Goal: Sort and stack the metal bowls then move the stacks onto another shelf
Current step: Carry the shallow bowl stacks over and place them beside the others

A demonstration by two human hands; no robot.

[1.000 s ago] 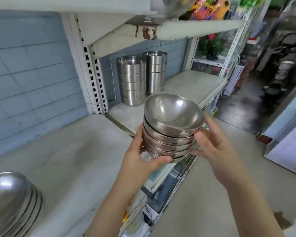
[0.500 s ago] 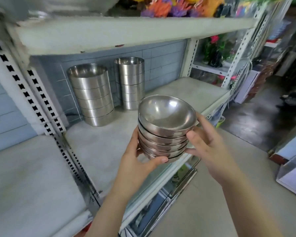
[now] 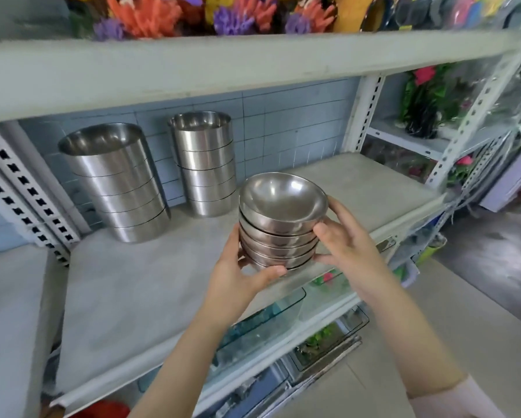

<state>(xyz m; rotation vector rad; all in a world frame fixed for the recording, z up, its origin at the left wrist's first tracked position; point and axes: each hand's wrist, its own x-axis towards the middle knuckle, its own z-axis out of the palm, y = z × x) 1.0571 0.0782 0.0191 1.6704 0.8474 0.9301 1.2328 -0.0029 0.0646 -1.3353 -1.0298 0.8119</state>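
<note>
Bowl stack [image 3: 280, 227] has moved nearer the shelf [image 3: 150, 285].

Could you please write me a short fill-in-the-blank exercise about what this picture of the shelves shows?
1. The left hand and right hand together hold a stack of rounded metal ____.
2. Behind it, ____ stacks of straight-sided bowls stand on the shelf.
3. Of these, the wider stack stands to the ____ of the narrower stack.

Missing words: bowls; two; left.
</note>
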